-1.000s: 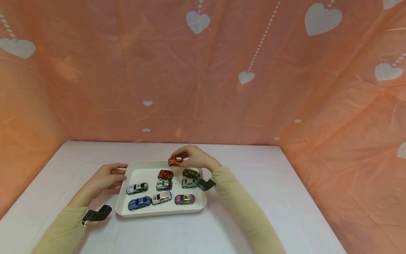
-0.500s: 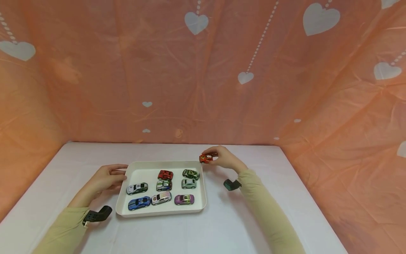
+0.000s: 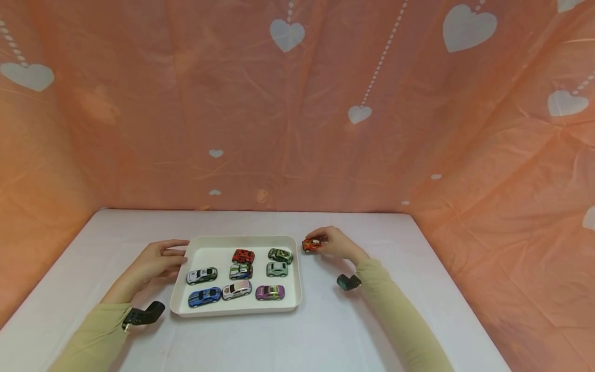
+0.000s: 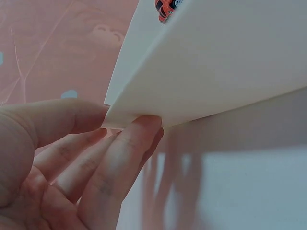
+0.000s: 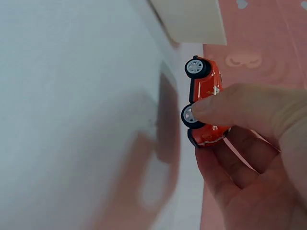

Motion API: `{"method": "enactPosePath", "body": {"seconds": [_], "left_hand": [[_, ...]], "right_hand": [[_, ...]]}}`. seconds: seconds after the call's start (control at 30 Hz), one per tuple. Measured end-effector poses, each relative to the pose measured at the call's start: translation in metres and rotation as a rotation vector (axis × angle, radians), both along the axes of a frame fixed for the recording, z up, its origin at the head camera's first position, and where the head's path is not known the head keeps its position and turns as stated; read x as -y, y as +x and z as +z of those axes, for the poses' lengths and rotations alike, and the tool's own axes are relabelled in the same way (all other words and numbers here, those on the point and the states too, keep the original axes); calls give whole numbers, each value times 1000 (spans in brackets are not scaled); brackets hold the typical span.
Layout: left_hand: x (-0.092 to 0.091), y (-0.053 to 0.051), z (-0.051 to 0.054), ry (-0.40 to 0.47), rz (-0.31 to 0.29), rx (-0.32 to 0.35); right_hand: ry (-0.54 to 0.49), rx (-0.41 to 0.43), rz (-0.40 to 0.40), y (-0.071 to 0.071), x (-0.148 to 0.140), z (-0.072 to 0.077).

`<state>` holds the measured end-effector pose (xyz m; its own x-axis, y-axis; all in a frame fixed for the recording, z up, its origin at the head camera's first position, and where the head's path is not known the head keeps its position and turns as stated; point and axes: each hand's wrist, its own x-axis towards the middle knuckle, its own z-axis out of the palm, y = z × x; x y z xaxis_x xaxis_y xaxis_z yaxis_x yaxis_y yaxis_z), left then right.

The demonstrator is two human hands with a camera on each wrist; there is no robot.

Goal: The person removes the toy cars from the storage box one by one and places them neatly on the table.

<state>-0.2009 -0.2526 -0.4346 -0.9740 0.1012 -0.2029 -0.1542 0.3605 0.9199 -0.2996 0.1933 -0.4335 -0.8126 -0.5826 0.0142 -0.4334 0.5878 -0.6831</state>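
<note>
Right of the white tray [image 3: 297, 305], my right hand [image 3: 335, 243] pinches an orange-red toy car [image 3: 310, 245]. In the right wrist view the thumb lies on the side of the toy car [image 5: 206, 91], by a wheel, and the fingers are behind it. The car's shadow falls on the table beside it; a small gap seems to separate them. My left hand [image 3: 160, 261] holds the tray's left side near the far corner. The left wrist view has the thumb at the tray's rim [image 4: 144, 57] and the fingers against its outer wall.
Several toy cars stand in the tray, among them a red one [image 3: 243, 256], a blue one [image 3: 204, 297], a purple one [image 3: 270, 292] and a pale green one [image 3: 277, 269]. An orange curtain [image 3: 316, 165] hangs behind the white table [image 3: 372, 232].
My right hand has carried the orange-red toy car from above the tray's far rim rightward past the tray, then lower toward the table. The left hand has stayed at the tray.
</note>
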Motion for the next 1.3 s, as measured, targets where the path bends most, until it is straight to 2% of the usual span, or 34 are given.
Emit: {"method": "enactPosePath", "body": {"seconds": [0.23,0.33,0.53,0.83,1.0,1.17,1.3], "left_hand": [[-1,-2,0,-21,-10,-10],[-1,-1,0,-2,-11,-6],[-2,0,0,-21,-11,-3],[-2,-1,0,-45,-9,6],[-2,-1,0,-12,-14,10],[-1,-1,-1,17,-23,7],[-2,-1,-1,12,-24,0]], "right_hand": [[8,19,-38,1,-4,-10],[2,23,-26,1,-5,-12],[10,-5,-9,1,-6,-14],[-41,20,22,1,-10,-12],[-65,22,35,2,-12,2],[-85,-26,72,11,-6,30],[-137,-18,104,21,5,55]]}}
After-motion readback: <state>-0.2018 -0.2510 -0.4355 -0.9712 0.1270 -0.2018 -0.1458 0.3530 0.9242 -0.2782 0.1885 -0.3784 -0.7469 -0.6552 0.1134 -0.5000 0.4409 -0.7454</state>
